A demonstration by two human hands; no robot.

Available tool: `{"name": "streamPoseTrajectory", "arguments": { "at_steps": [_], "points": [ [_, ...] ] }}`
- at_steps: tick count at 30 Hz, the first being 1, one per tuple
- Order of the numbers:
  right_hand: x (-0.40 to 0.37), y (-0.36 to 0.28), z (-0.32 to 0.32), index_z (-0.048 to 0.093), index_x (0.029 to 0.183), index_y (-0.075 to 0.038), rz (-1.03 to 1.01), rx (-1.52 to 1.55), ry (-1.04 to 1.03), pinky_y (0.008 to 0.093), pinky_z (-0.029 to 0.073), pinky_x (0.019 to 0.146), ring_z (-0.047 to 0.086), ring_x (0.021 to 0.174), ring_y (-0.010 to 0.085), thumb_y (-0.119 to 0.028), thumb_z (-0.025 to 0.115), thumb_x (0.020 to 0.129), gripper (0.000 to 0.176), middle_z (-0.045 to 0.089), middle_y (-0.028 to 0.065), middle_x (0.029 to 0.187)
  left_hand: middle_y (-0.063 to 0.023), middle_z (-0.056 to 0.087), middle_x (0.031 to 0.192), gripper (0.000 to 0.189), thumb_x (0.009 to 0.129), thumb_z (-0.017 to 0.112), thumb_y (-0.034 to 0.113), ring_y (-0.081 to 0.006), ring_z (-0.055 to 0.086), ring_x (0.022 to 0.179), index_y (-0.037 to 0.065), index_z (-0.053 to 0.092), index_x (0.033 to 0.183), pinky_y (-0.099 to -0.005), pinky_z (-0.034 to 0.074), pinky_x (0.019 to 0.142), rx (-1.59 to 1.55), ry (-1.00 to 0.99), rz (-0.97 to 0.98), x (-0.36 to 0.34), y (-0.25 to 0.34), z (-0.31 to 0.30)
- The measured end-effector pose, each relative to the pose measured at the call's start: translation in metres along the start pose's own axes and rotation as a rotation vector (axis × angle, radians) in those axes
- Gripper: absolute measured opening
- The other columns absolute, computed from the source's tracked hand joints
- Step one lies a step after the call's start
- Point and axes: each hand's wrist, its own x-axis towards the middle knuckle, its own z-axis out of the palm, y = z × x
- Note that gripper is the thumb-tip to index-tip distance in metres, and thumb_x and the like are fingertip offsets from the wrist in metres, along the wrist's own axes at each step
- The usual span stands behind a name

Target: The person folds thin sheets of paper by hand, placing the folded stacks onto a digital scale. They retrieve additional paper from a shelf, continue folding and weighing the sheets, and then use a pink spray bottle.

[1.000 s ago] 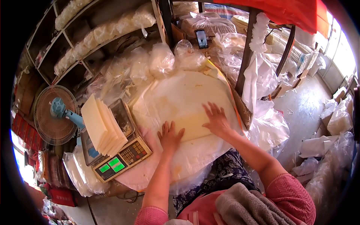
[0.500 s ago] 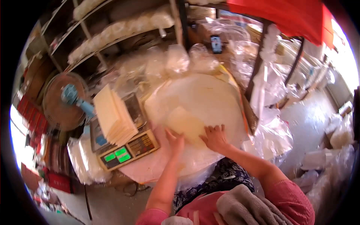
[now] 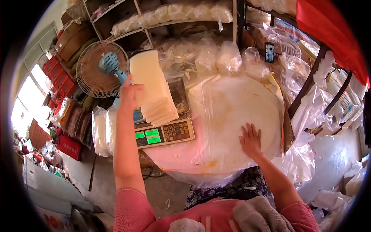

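My left hand (image 3: 131, 94) reaches far out to the left edge of a tall stack of thin, pale yellowish sheets (image 3: 151, 79). Its fingers look stretched out and apart, and they touch or nearly touch the stack. That stack rests on a digital scale (image 3: 181, 129) with lit green displays. My right hand (image 3: 251, 142) lies flat, fingers spread, on a big round pale board (image 3: 239, 104). Clear plastic film (image 3: 193, 162) covers the work surface at the near side.
A desk fan (image 3: 102, 69) stands behind the scale on the left. Clear bags (image 3: 228, 58) line the far edge of the board, with a phone (image 3: 269, 52) propped at the back right. Filled bags (image 3: 174, 13) sit on shelves. Wrapped packs (image 3: 101, 131) lie left of the scale.
The thin sheet that lay under both hands on the board is gone from there. My left hand has moved up and left to the stack; the right has flattened on the board. The view has shifted left.
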Motion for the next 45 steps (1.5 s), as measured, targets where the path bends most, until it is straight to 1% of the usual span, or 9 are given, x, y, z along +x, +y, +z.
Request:
{"name": "streamPoseTrajectory", "arguments": {
  "at_steps": [4, 7, 8, 11, 13, 15, 20, 38, 45],
  "points": [
    [0.002, 0.001, -0.004, 0.041, 0.134, -0.008, 0.014, 0.014, -0.028, 0.0601, 0.016, 0.106, 0.025, 0.135, 0.0344, -0.031, 0.045, 0.093, 0.048, 0.031, 0.0158, 0.144, -0.0124, 0.061, 0.105, 0.065, 0.068, 0.063, 0.0, -0.0201, 0.06, 0.09, -0.005, 0.045, 0.131, -0.0317, 0.048, 0.079, 0.177, -0.031, -0.195, 0.021, -0.031, -0.023],
    [0.005, 0.001, -0.001, 0.041, 0.135, -0.008, 0.013, -0.013, -0.054, 0.0597, 0.016, 0.106, 0.025, 0.136, 0.0336, -0.033, 0.043, 0.093, 0.049, 0.031, 0.0152, 0.145, -0.0144, 0.058, 0.112, 0.062, 0.069, 0.065, 0.006, -0.0219, 0.058, 0.097, -0.007, 0.047, 0.127, -0.0327, 0.046, 0.084, 0.418, 0.009, -0.057, 0.043, -0.046, -0.028],
    [0.003, 0.001, -0.001, 0.041, 0.136, -0.008, 0.027, -0.031, -0.063, 0.0596, 0.016, 0.106, 0.025, 0.136, 0.0334, -0.034, 0.043, 0.093, 0.05, 0.031, 0.0151, 0.145, -0.0171, 0.05, 0.128, 0.061, 0.077, 0.064, 0.021, -0.0277, 0.05, 0.115, 0.001, 0.046, 0.132, -0.0347, 0.042, 0.093, 0.482, 0.052, -0.02, 0.062, -0.057, -0.032],
    [0.001, 0.001, -0.005, 0.041, 0.136, -0.009, 0.026, -0.063, -0.062, 0.0591, 0.016, 0.106, 0.025, 0.136, 0.0329, -0.035, 0.042, 0.092, 0.051, 0.031, 0.0146, 0.145, -0.0112, 0.028, 0.149, 0.067, 0.085, 0.044, 0.06, -0.0397, 0.019, 0.137, 0.026, 0.035, 0.142, -0.0414, 0.023, 0.11, 1.013, -0.216, 0.142, 0.115, -0.074, -0.026],
    [0.0, 0.001, -0.009, 0.039, 0.136, -0.009, 0.045, -0.037, -0.065, 0.0573, 0.016, 0.107, 0.023, 0.136, 0.0329, -0.034, 0.042, 0.093, 0.05, 0.029, 0.0142, 0.145, -0.0086, 0.018, 0.153, 0.072, 0.085, 0.037, 0.067, -0.0418, 0.014, 0.138, 0.029, 0.027, 0.145, -0.0538, 0.013, 0.111, 1.419, -0.16, 0.026, 0.111, -0.079, 0.006],
    [0.001, 0.0, -0.009, 0.038, 0.137, -0.009, 0.041, -0.013, -0.069, 0.0564, 0.015, 0.108, 0.022, 0.137, 0.0329, -0.033, 0.042, 0.093, 0.05, 0.028, 0.0141, 0.146, -0.0064, 0.009, 0.155, 0.073, 0.084, 0.032, 0.071, -0.0398, 0.008, 0.14, 0.033, 0.022, 0.146, -0.0627, 0.004, 0.108, 1.505, -0.256, -0.171, 0.06, -0.071, 0.046],
    [0.003, 0.0, -0.01, 0.042, 0.135, -0.008, 0.033, -0.013, -0.059, 0.0587, 0.016, 0.106, 0.024, 0.136, 0.0332, -0.033, 0.043, 0.092, 0.049, 0.031, 0.0148, 0.145, -0.0054, 0.009, 0.155, 0.066, 0.088, 0.031, 0.062, -0.0352, 0.002, 0.142, 0.033, 0.02, 0.147, -0.0614, -0.004, 0.107, 1.692, -0.196, -0.116, 0.028, -0.097, 0.065],
    [0.0, 0.0, -0.009, 0.041, 0.135, -0.009, 0.046, -0.012, -0.047, 0.0576, 0.015, 0.107, 0.022, 0.137, 0.0323, -0.035, 0.042, 0.093, 0.05, 0.03, 0.0145, 0.145, -0.0072, 0.02, 0.153, 0.064, 0.088, 0.036, 0.06, -0.0309, 0.013, 0.141, 0.028, 0.031, 0.143, -0.0622, -0.001, 0.107, 1.676, -0.1, 0.065, 0.024, -0.102, 0.062],
    [-0.001, 0.0, -0.013, 0.044, 0.133, -0.009, 0.034, 0.003, 0.018, 0.0576, 0.018, 0.106, 0.025, 0.134, 0.0326, -0.034, 0.042, 0.093, 0.048, 0.032, 0.0146, 0.143, -0.0103, 0.024, 0.151, 0.069, 0.088, 0.035, 0.063, -0.0293, 0.018, 0.14, 0.017, 0.039, 0.14, -0.0589, 0.002, 0.108, 1.61, -0.193, 0.109, 0.03, -0.108, 0.054]
  ]
}}
